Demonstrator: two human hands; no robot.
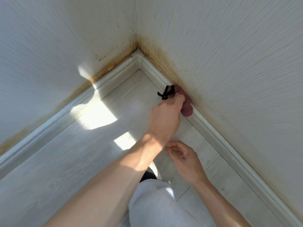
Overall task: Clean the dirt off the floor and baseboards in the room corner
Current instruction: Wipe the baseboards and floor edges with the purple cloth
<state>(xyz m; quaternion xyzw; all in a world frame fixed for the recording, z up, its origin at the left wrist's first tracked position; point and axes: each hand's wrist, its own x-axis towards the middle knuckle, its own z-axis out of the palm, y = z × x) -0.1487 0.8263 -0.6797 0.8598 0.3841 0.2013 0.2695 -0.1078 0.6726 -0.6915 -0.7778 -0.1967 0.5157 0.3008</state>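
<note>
Two white baseboards meet in the room corner [138,57]. Brown dirt [148,46] stains the wall just above both of them, darkest at the corner. My left hand [165,117] grips a mauve cleaning pad [187,110] and presses it against the right baseboard [221,136]; a black strap [165,94] sticks out past my fingers. Most of the pad is hidden by the hand. Lower down, my right hand [185,159] hovers over the pale floor [82,153] with fingers loosely curled, holding nothing I can see.
The left baseboard [65,110] runs to the frame's left edge with a brown band above it. Sun patches [96,117] lie on the floor. My knee in white trousers [155,202] fills the bottom centre, with a dark foot [148,176] just beyond it.
</note>
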